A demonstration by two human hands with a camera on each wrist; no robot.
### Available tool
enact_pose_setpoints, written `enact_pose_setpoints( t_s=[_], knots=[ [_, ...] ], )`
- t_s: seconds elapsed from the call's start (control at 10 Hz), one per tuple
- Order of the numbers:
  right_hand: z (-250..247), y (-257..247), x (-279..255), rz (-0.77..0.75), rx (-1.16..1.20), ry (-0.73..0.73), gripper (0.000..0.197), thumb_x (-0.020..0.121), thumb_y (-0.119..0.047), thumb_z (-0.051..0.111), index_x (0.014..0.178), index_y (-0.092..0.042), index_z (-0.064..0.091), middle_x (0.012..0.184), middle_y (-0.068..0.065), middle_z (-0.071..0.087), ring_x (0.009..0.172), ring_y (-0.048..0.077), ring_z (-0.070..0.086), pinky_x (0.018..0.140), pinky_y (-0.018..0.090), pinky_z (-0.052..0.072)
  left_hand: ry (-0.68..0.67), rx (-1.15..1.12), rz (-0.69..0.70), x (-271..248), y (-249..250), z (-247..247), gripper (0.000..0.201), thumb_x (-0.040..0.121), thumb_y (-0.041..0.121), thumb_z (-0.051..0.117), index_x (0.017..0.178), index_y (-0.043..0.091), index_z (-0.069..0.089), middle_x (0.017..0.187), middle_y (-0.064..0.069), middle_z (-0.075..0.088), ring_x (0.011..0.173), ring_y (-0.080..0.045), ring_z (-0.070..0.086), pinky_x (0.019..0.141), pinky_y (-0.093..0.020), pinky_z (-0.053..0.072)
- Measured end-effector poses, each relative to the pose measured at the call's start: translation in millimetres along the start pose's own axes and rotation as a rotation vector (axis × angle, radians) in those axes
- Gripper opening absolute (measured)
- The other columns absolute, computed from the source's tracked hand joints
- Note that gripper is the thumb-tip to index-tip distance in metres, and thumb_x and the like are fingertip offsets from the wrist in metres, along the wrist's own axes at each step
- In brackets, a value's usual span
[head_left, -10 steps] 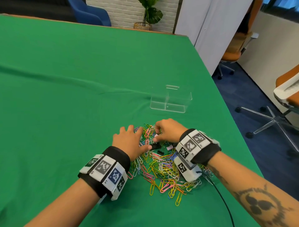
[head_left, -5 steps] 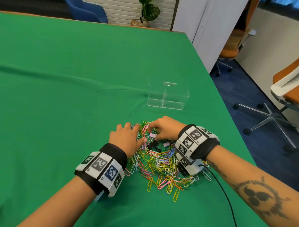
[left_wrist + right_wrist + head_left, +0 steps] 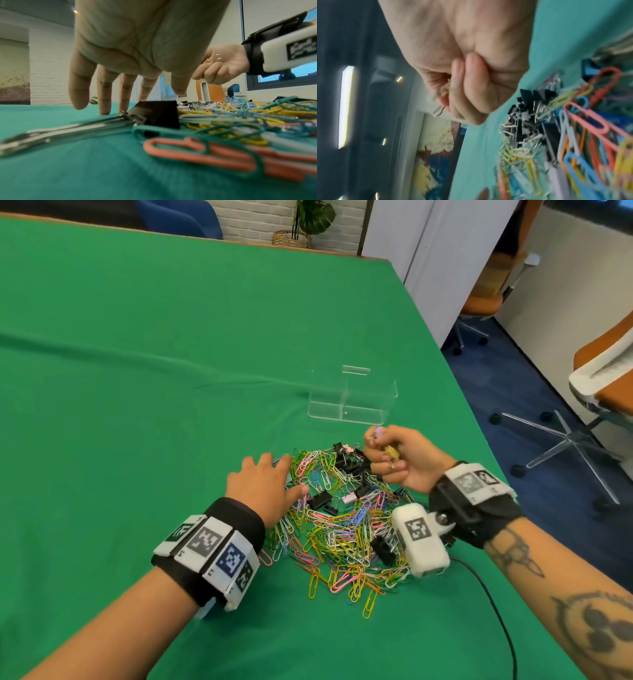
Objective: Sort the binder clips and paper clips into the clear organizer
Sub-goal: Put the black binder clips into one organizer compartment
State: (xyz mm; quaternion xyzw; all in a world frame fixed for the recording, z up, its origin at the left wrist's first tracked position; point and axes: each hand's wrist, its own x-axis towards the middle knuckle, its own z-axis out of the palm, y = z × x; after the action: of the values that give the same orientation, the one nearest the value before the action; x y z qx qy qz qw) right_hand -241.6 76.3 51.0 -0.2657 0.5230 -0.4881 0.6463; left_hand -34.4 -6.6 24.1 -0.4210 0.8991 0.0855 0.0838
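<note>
A heap of coloured paper clips (image 3: pixel 342 529) mixed with black binder clips (image 3: pixel 320 498) lies on the green cloth. My right hand (image 3: pixel 394 462) is lifted above the heap's far right side, palm turned up, fingers curled round a small yellow binder clip (image 3: pixel 391 453) whose wire handle (image 3: pixel 438 111) sticks out. My left hand (image 3: pixel 263 486) lies flat with spread fingers on the heap's left edge, fingertips (image 3: pixel 104 108) on the cloth beside a black binder clip (image 3: pixel 156 113). The clear organizer (image 3: pixel 352 397) stands beyond the heap, nothing visible inside it.
The green table (image 3: pixel 137 371) stretches far to the left and back. Its right edge (image 3: pixel 479 446) runs close to my right hand, with office chairs (image 3: pixel 603 392) on the blue floor beyond. A black cable (image 3: pixel 493 604) trails from my right wrist.
My right hand has risen off the heap and turned palm up, holding a small yellow binder clip. My left hand stays flat on the heap's left edge.
</note>
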Motion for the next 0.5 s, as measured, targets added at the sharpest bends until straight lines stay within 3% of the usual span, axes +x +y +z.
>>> enact_pose_setpoints(
  t_s=[0.1,0.2,0.3,0.4,0.5],
  knots=[
    [-8.9,1.2,-10.2,-0.013,0.251,-0.141,0.008,0.071,-0.011,0.056,0.066,-0.011,0.049,0.053,-0.004,0.044,0.033,0.001,0.035,0.027,0.010,0.027,-0.004,-0.008,0.000,0.0,0.0,-0.1,0.066,0.089,0.062,0.030,0.143,0.024,0.024,0.133,-0.007,0.043,0.122,-0.027,0.043,0.090,-0.042,0.050],
    [-10.9,5.1,-8.5,0.012,0.421,-0.299,0.007,0.077,-0.012,0.054,0.074,-0.005,0.056,0.064,0.004,0.052,0.044,0.007,0.030,0.036,0.015,0.033,-0.007,-0.014,-0.003,0.3,0.0,0.1,0.067,0.088,0.063,0.030,0.143,0.025,0.024,0.134,-0.007,0.042,0.122,-0.027,0.043,0.091,-0.043,0.050],
    [-11.1,9.3,-5.2,0.007,0.554,-0.394,0.023,0.091,-0.014,0.036,0.086,-0.001,0.054,0.076,0.014,0.055,0.054,0.014,0.039,0.047,0.022,0.043,-0.006,-0.016,-0.005,0.4,0.0,0.1,0.067,0.088,0.063,0.031,0.143,0.025,0.024,0.135,-0.007,0.042,0.122,-0.027,0.043,0.091,-0.043,0.049],
    [-5.6,11.4,-2.9,-0.015,0.535,-0.390,0.030,0.088,-0.031,0.056,0.075,-0.004,0.055,0.069,0.007,0.053,0.046,0.009,0.052,0.036,0.015,0.045,-0.009,-0.011,-0.005,0.5,0.4,-0.3,0.068,0.088,0.063,0.031,0.143,0.025,0.023,0.136,-0.007,0.042,0.123,-0.027,0.042,0.092,-0.043,0.049],
    [1.8,7.4,-9.1,0.023,0.432,-0.210,0.034,0.070,-0.035,0.071,0.064,-0.008,0.051,0.056,-0.001,0.046,0.033,0.001,0.045,0.025,0.009,0.034,-0.010,-0.012,-0.002,0.8,0.3,-0.4,0.067,0.088,0.063,0.030,0.143,0.025,0.024,0.135,-0.007,0.042,0.122,-0.028,0.042,0.091,-0.042,0.048]
  ],
)
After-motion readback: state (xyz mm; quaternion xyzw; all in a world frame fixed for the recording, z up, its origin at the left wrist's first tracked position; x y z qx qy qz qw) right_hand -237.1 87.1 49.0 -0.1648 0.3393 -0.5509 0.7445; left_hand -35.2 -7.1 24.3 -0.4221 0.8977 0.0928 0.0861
